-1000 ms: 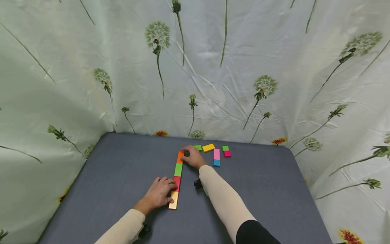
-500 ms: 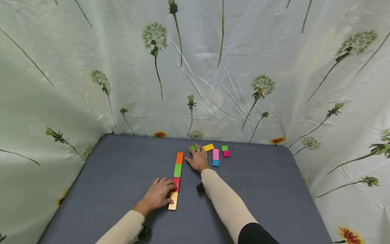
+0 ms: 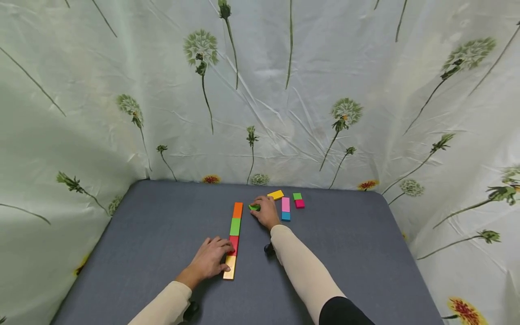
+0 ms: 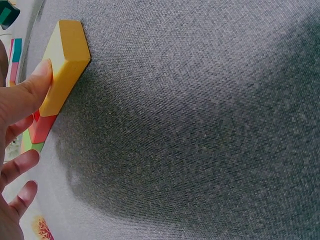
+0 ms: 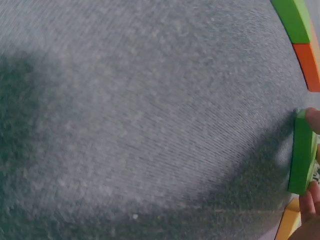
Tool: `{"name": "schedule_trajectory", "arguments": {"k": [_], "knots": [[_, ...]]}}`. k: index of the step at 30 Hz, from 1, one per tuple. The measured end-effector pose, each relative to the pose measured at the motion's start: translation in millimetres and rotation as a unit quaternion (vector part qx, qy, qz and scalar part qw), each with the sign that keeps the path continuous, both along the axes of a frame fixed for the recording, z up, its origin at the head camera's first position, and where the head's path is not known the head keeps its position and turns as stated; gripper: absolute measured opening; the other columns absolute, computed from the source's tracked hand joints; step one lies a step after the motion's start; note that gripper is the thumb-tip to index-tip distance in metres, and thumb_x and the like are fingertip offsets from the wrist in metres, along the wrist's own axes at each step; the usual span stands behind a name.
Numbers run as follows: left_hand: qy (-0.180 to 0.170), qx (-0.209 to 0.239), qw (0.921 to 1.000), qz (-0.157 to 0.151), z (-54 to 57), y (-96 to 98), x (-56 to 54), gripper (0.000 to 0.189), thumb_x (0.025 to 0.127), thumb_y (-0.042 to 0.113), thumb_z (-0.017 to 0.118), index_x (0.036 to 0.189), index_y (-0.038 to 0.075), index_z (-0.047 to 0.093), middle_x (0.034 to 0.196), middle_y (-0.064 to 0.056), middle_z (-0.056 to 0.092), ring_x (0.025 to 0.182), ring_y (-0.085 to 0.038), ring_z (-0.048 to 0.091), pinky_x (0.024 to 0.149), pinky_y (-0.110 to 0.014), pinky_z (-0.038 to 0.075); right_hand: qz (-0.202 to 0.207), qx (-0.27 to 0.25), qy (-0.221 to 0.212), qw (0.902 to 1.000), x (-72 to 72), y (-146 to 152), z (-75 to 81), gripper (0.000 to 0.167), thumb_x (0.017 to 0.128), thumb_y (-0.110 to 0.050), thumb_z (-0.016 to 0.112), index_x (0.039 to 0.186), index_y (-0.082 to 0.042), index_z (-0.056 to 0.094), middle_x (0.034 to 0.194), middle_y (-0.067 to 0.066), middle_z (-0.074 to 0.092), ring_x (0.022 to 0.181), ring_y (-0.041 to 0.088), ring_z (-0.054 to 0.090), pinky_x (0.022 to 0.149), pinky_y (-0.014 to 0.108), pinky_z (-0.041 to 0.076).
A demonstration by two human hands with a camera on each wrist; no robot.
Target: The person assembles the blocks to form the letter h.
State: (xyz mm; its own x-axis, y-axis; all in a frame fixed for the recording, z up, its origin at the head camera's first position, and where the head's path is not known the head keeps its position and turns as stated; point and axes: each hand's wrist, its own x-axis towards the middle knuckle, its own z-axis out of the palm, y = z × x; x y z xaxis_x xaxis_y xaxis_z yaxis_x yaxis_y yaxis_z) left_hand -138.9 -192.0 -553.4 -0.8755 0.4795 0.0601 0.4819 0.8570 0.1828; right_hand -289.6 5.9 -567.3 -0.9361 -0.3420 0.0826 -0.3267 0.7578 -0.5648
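A straight row of blocks lies flat in the head view: orange (image 3: 238, 210) at the far end, then green (image 3: 235, 227), red (image 3: 234, 241) and pale yellow (image 3: 229, 273) nearest. My left hand (image 3: 208, 258) rests along the row's near end, its thumb touching the yellow block (image 4: 72, 65) and a finger on the red block (image 4: 43, 128). The other fingers are spread loosely. Just right of the row's far end, my right hand (image 3: 267, 214) pinches a separate green block (image 5: 302, 155) between thumb and fingers. The hand partly covers this block in the head view.
Behind and right of my right hand lie a yellow block (image 3: 276, 195), a pink block (image 3: 286, 204) touching a blue one (image 3: 286, 216), and a small green block (image 3: 297, 196) touching a crimson one (image 3: 299, 204). A flower-printed curtain (image 3: 284, 113) borders the grey table (image 3: 162, 225).
My right hand has left the orange block, reached right to the loose green block and taken hold of it. The green block has come slightly nearer. My left hand stays in place.
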Motion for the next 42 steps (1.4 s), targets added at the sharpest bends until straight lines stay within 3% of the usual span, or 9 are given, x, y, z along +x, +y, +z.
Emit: {"name": "schedule_trajectory", "arguments": {"k": [8,18,21,30,36,42], "knots": [[-0.01,-0.003,0.9999,0.002,-1.9,5.6,5.9,0.048,0.065,0.038,0.087,0.104,0.016,0.072,0.11,0.003,0.064,0.099,-0.018,0.055,0.08,-0.039,0.041,-0.04,-0.07,-0.074,0.994,7.4,11.4,-6.5,0.043,0.083,-0.01,0.075,0.123,0.0,0.063,0.135,0.016,0.048,0.126,0.033,0.044,0.101,0.045,0.04],[-0.022,-0.003,0.9997,0.003,-0.2,12.7,8.2,0.048,0.066,0.037,0.087,0.105,0.015,0.071,0.112,0.001,0.065,0.1,-0.019,0.054,0.081,-0.039,0.04,-0.054,-0.051,-0.098,0.9925,11.9,22.2,-1.7,0.049,0.084,-0.015,0.075,0.129,-0.004,0.06,0.137,0.019,0.047,0.127,0.035,0.044,0.101,0.047,0.039],[-0.021,-0.002,0.9998,0.003,0.0,12.9,8.1,0.048,0.066,0.038,0.087,0.105,0.015,0.071,0.112,0.001,0.065,0.1,-0.019,0.054,0.082,-0.04,0.041,-0.041,-0.04,-0.088,0.9945,12.1,27.0,0.9,0.05,0.083,-0.015,0.076,0.128,-0.001,0.061,0.135,0.017,0.052,0.126,0.034,0.046,0.102,0.046,0.039],[-0.012,0.003,0.9999,-0.001,0.9,14.4,2.3,0.048,0.066,0.038,0.087,0.106,0.015,0.071,0.112,0.001,0.065,0.101,-0.02,0.054,0.081,-0.04,0.04,0.02,-0.023,-0.112,0.9932,26.1,53.2,16.4,0.058,0.08,-0.009,0.077,0.133,0.003,0.054,0.135,0.016,0.052,0.123,0.032,0.049,0.101,0.043,0.041],[-0.013,-0.002,0.9999,-0.001,1.7,4.8,0.6,0.049,0.066,0.037,0.087,0.106,0.014,0.071,0.113,0.0,0.064,0.102,-0.02,0.054,0.082,-0.04,0.039,0.066,-0.006,-0.138,0.9882,43.6,67.6,26.6,0.06,0.076,-0.006,0.079,0.13,0.005,0.056,0.131,0.017,0.055,0.119,0.031,0.052,0.098,0.043,0.042],[-0.01,-0.001,0.9999,-0.011,3.5,0.3,-0.6,0.049,0.067,0.038,0.086,0.106,0.013,0.071,0.112,-0.001,0.065,0.101,-0.021,0.054,0.082,-0.04,0.04,0.088,0.011,-0.132,0.9873,63.0,83.2,31.0,0.061,0.073,-0.008,0.083,0.128,0.004,0.058,0.129,0.016,0.058,0.118,0.03,0.054,0.099,0.042,0.043]]}}
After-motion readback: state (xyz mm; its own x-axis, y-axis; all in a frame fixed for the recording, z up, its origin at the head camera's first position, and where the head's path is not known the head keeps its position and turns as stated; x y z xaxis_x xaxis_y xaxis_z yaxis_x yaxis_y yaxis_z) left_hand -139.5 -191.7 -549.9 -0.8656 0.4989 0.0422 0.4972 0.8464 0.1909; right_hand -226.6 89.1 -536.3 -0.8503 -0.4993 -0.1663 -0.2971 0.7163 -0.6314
